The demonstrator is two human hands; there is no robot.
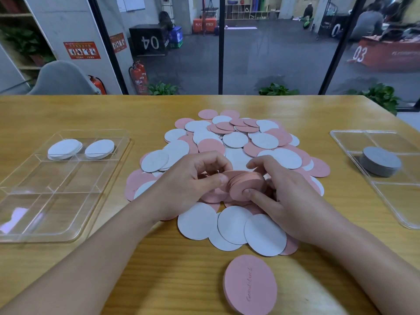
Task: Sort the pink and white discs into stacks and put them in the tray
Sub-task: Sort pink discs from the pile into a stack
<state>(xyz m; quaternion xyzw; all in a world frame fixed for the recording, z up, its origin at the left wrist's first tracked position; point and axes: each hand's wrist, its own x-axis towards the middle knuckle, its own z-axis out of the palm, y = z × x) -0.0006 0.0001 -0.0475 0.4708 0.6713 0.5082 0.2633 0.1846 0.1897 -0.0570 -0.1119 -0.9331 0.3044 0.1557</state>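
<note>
Two hands meet mid-desk over the loose heap of discs (pixel 236 142); left hand (pixel 193 178) and right hand (pixel 279 189) both curl fingers round one tilted pink stack (pixel 246 185), grip closed on it. Left tray (pixel 56 185) at desk's left edge holds two white stacks (pixel 64 148) in far compartments. Right tray (pixel 386 142) holds a grey stack (pixel 380 161). Single pink disc (pixel 250 285) near front edge.

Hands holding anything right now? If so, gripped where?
Yes. Both hands hold a small stack of pink discs above the pile: left hand pinches its left edge, right hand grips the right edge, thumb on the near face.
</note>
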